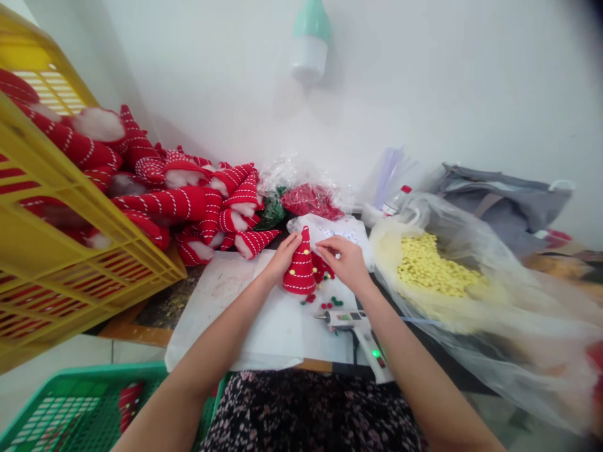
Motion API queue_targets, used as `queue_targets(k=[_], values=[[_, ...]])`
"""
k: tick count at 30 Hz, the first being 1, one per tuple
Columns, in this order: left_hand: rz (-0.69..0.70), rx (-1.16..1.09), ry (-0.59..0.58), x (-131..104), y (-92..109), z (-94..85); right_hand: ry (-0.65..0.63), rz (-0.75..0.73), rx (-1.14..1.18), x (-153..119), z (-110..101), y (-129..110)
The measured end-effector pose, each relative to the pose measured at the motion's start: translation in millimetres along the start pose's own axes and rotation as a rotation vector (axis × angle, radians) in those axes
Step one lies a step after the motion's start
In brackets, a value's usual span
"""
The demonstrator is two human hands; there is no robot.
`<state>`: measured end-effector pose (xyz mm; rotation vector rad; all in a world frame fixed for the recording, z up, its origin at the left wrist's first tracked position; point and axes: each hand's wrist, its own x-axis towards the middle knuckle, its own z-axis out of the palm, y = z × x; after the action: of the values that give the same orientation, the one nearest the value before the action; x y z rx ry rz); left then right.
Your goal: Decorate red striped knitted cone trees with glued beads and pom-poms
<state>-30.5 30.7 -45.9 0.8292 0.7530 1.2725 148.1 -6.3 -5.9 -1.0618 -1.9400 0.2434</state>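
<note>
A red cone-shaped cloth hat [299, 276] with white stitched stripes and a few small yellow pom-poms stands upright over the white paper. My left hand [285, 254] is closed on its left side near the top. Just right of the cone, my right hand [346, 257] has thumb and fingertips pinched together; anything between them is too small to make out. Below that hand lie small red and green pom-poms [326, 306]. A white glue gun [351, 323] with a lit green light rests by my right forearm.
At left, a yellow crate [94, 282] and a heap of striped red stuffed cones [188, 204]. Behind are plastic bags of red pom-poms [313, 201]. At right, a clear bag holds yellow pom-poms [433, 267]; a grey bag [504, 201] sits behind. A green basket [85, 376] stands lower left.
</note>
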Motion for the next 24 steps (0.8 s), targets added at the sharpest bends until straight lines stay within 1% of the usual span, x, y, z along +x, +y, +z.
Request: queue_targets(k=[1, 2, 4, 5, 6, 7, 12, 14, 17, 19, 21, 24], values=[[-0.007, -0.012, 0.010, 0.7, 1.5, -1.1, -0.041, 0.057, -0.033, -0.9, -3.4, 5.1], [-0.009, -0.024, 0.015, 1.5, 2.9, -2.5, -0.126, 0.104, -0.078, -2.5, -6.3, 10.7], [-0.005, -0.043, 0.029, 3.4, 4.6, -6.0, -0.347, 0.157, -0.169, -7.8, -9.3, 21.8], [-0.004, -0.048, 0.037, 4.6, 4.7, -7.7, -0.437, 0.163, -0.201, -11.1, -9.1, 26.9], [-0.005, -0.051, 0.043, 5.7, 4.4, -9.2, -0.493, 0.162, -0.223, -14.5, -7.8, 31.4], [-0.007, -0.051, 0.044, 6.7, 3.8, -10.5, -0.514, 0.160, -0.238, -17.8, -5.5, 35.2], [-0.008, -0.039, 0.055, 8.1, 0.8, -12.5, -0.502, 0.170, -0.264, -25.9, 8.5, 45.5], [-0.014, -0.032, 0.067, 6.6, 1.7, -11.6, -0.496, 0.177, -0.261, -25.4, 8.7, 45.2], [-0.015, -0.032, 0.053, 3.0, 4.6, -8.9, -0.481, 0.183, -0.231, -22.6, 1.8, 37.7], [-0.008, -0.029, 0.036, 0.7, 6.3, -6.7, -0.415, 0.178, -0.155, -20.6, -3.9, 27.6], [-0.001, -0.023, 0.022, -0.8, 7.4, -4.9, -0.306, 0.161, -0.029, -19.0, -7.5, 14.8], [0.016, -0.016, -0.002, -1.6, 7.6, -3.8, -0.172, 0.140, 0.120, -16.8, -6.7, -3.6]])
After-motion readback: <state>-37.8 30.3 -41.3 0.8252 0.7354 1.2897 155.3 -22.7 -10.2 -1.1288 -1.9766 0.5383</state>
